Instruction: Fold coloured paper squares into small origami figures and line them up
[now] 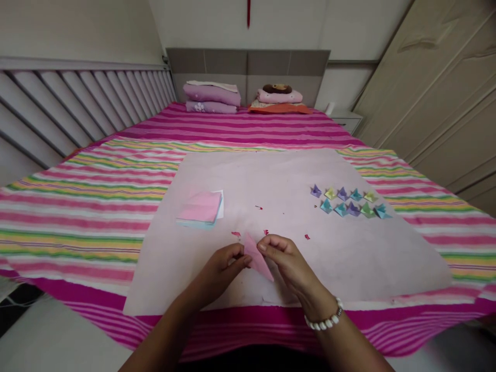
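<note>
A bed with a striped cover point(96, 217) fills most of the view, with one grey headboard point(248, 77) at its far end. On the cover lies one large pale sheet point(287, 175). Against the headboard stand two piles of bedding: a mostly purple pile point(212, 95) on the left and a pink and orange pile point(279, 101) on the right. On the left part of the sheet sits one stack of square paper point(199, 207), pink on top, with blue and white edges showing beneath.

The left hand point(225, 263) pinches the left edge of one folded pink paper point(259, 258) between thumb and fingers; the right hand point(284, 258) pinches its right edge nearer the top. The paper is held above the near middle of the sheet. Its long axis slants from upper left to lower right, one narrow corner pointing down and right, toward the person.

On the right lie ten small folded shapes point(342, 194) in two rows of five: four blue, three purple, two yellow, one green. One white bead bracelet point(324, 324) circles the right wrist. Smallest are four reddish scraps point(307, 236), scattered beyond and beside the hands.
</note>
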Tool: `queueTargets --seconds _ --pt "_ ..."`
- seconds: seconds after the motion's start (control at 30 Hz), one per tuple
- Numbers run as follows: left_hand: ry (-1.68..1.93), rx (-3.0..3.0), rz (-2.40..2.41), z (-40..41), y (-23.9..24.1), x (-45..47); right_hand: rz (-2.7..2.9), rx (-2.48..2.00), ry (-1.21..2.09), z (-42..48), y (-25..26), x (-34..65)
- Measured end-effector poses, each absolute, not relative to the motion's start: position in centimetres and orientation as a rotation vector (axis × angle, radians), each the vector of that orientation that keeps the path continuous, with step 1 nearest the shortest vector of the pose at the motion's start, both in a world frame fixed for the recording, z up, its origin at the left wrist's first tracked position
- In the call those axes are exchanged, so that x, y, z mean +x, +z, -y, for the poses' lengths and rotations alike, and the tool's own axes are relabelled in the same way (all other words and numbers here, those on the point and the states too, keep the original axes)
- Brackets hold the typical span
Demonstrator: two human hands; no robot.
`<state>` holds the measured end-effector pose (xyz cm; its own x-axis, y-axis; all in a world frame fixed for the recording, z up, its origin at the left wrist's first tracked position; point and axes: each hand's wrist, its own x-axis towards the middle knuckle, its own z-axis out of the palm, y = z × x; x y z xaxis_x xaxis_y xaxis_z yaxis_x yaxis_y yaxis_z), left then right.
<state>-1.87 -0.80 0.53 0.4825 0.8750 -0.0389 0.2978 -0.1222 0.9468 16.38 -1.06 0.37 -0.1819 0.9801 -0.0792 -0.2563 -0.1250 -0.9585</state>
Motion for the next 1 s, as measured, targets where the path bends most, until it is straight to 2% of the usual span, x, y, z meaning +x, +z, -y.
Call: queueTargets --seconds 0.37,0.53,0.73,1.0 --pt "0.724 1.67 -1.062 0.5 1.3 -2.1 1.143 -0.974 1.613 0.8 0.0 17.0" --pt "0.861 1.523 -1.08 0.1 0.5 -1.6 1.133 -1.012 1.571 0.7 0.2 16.6" --pt "1.265 1.648 -1.467 0.2 -0.4 -0.3 1.194 -1.125 1.321 0.6 -0.2 15.8" --pt "1.15 1.328 -1.253 1.3 0.2 1.2 1.489 -1.2 0.786 1.3 -0.8 14.4"
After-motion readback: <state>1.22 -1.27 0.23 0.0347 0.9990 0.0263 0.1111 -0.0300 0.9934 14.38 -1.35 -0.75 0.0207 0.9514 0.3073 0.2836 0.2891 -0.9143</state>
